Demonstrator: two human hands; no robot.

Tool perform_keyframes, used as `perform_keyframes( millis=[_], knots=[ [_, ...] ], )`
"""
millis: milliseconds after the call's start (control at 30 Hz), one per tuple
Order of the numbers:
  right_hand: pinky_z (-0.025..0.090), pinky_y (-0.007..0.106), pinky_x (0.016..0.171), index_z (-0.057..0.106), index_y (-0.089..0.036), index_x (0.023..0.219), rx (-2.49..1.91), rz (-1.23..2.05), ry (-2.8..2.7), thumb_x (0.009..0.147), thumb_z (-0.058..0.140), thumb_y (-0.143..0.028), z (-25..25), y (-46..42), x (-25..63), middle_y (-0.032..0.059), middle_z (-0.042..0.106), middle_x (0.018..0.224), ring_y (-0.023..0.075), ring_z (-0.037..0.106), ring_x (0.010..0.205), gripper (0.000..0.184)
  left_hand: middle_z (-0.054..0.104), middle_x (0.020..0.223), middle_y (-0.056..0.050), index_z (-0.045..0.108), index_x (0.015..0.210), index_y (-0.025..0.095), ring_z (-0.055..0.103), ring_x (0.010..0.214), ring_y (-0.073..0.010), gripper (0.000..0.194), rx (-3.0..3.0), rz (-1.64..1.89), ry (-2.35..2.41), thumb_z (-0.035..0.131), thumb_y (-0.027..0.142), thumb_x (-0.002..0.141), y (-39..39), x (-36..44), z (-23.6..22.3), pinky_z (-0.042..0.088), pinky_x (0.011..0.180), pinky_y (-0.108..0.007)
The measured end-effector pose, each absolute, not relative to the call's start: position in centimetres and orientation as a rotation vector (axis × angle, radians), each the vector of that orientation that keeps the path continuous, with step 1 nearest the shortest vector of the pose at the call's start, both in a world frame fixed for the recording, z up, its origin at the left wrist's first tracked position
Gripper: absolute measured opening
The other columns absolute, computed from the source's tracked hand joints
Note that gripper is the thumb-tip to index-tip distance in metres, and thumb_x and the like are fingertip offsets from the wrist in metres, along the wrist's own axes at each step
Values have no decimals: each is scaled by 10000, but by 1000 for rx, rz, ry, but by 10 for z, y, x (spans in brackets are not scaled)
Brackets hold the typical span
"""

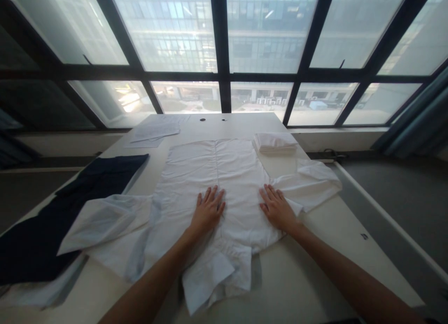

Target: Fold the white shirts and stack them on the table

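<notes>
While both bare hands rested on it, a white long-sleeved cloth shirt [241, 198] lay spread across the middle of a white rectangular table [280, 286], its bunched, collar-like end [210, 277] toward the near side. Left hand [209, 208] was flat, palm down, fingers slightly parted, at the middle of the shirt (nothing gripped). Right hand [277, 210] was also flat and palm down, near the shirt's right edge, fingers pointing far and left, likewise grasping nothing. Fabric between the hands showed shallow wrinkles; a gathered line ran down the middle from the far hem. Left sleeve [108, 221] stretched out left, partly over a navy blue fabric piece [105, 177] along the table's left side; right sleeve [308, 186] lay crumpled by the table's right edge. A folded white cloth stack [276, 141] sat far right, just beside the shirt. Thin white flat sheets [156, 132] lay far left (paper or cloth, couldn't tell). Black-framed windows [221, 58] stood beyond the far end, blue-grey curtain [416, 109] at right.
</notes>
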State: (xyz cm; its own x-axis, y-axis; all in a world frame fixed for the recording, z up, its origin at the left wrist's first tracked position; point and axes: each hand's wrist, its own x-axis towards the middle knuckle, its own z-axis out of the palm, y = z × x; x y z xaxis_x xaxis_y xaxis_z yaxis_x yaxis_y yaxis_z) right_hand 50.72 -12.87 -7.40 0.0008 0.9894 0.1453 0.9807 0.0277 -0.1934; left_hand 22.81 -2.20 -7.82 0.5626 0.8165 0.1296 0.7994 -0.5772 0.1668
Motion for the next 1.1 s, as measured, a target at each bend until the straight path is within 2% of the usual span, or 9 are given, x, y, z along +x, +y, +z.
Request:
perform_keyframes(
  millis=[200,300,433,533,600,767,867,967,1100],
  knots=[
    [246,493,1221,425,-144,1562,-2095,5,-1947,1064,332,-375,-92,-138,561,156,359,1641,260,264,1541,557,326,1662,-96,454,1553,244,257,1547,-324,525,2716,320,1394,405,372,1047,-23,224,-81,203,1232,-594],
    [304,498,1189,567,-112,1452,-2206,-129,-1654,1052,304,-359,-87,-129,609,192,436,1588,285,326,1509,539,327,1661,-96,458,1551,234,259,1546,-331,527,2715,313,1399,396,372,1046,-21,225,-80,199,1230,-597],
    [296,600,1159,735,-67,1205,-2444,-258,-1317,1031,295,-321,-83,-123,673,261,470,1538,383,316,1497,537,332,1659,-97,466,1545,232,262,1544,-333,530,2706,333,1386,396,376,1040,-21,226,-80,192,1231,-595],
    [265,684,1135,722,-99,1236,-2535,-200,-1306,1028,301,-329,-85,-125,700,243,487,1530,405,330,1480,523,346,1653,-95,482,1535,241,261,1546,-325,524,2682,359,1380,402,380,1036,-21,225,-81,182,1236,-587],
    [253,678,1142,690,-111,1282,-2559,-179,-1316,1027,303,-330,-83,-125,704,222,497,1528,382,356,1464,513,354,1650,-97,493,1526,242,259,1547,-324,521,2658,380,1378,412,380,1030,-21,225,-82,178,1237,-591],
    [309,606,1122,613,-95,1356,-2432,-408,-1284,1017,324,-356,-42,-120,668,229,542,1458,366,474,1330,516,434,1604,-115,574,1448,202,321,1523,-311,495,2513,574,1298,455,340,988,-15,226,-83,207,1242,-574],
    [344,517,1106,542,-76,1431,-2278,-473,-1407,1018,333,-404,-5,-115,616,225,497,1498,366,427,1356,567,582,1479,-116,643,1363,186,489,1415,-271,462,2304,795,1121,451,371,986,-12,229,-77,344,1205,-486],
    [317,515,1128,377,-91,1568,-2149,-374,-1584,1027,299,-343,18,-113,546,199,386,1598,369,375,1394,602,719,1277,-110,734,1220,195,643,1230,-268,445,2057,833,919,467,473,998,-14,231,-68,458,1116,-442],
    [317,549,1138,316,-115,1603,-1930,-154,-1916,1020,367,-323,15,-119,450,186,293,1659,383,358,1421,622,762,1190,-105,761,1178,201,675,1179,-300,549,1752,750,774,460,618,985,-18,229,-61,444,1122,-488]
  ],
)
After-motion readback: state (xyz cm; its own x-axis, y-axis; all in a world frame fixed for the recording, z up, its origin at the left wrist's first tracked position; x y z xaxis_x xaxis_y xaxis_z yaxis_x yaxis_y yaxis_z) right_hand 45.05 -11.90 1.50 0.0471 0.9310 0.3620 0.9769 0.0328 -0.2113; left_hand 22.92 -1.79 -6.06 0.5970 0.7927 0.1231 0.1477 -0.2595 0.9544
